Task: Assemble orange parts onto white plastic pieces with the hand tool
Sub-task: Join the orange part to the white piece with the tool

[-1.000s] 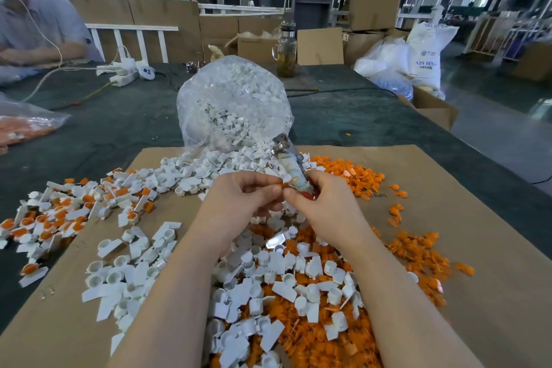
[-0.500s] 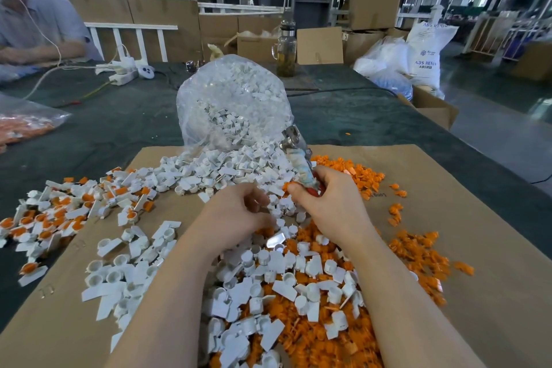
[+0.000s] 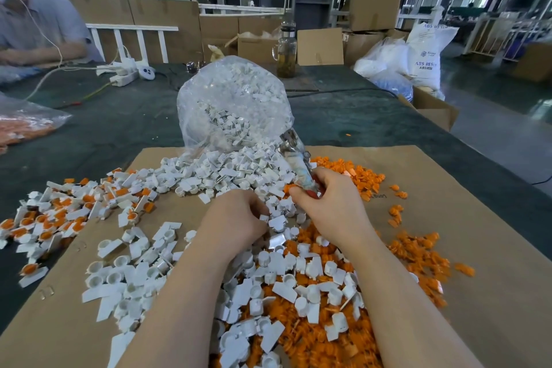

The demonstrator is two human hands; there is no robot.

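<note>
My right hand (image 3: 333, 207) grips a hand tool (image 3: 294, 155) with a metal head and a tape-wrapped handle; the head points up and away from me. My left hand (image 3: 236, 218) is curled down into the loose white plastic pieces (image 3: 227, 176), its fingertips pinching a small white piece just left of the right hand. Orange parts (image 3: 418, 254) lie heaped under and to the right of my hands. White pieces fitted with orange parts (image 3: 59, 218) are spread at the left.
Everything lies on a brown cardboard sheet (image 3: 478, 218) on a dark green table. A clear bag of white pieces (image 3: 236, 104) stands behind the pile. A bag of orange parts (image 3: 21, 125), a power strip (image 3: 125, 75), a glass jar (image 3: 286, 54) and another person (image 3: 35, 27) are further back.
My hands were together in front of me around the tool's tip. The left hand has dropped into the white pile; the right hand with the tool moved slightly right and away.
</note>
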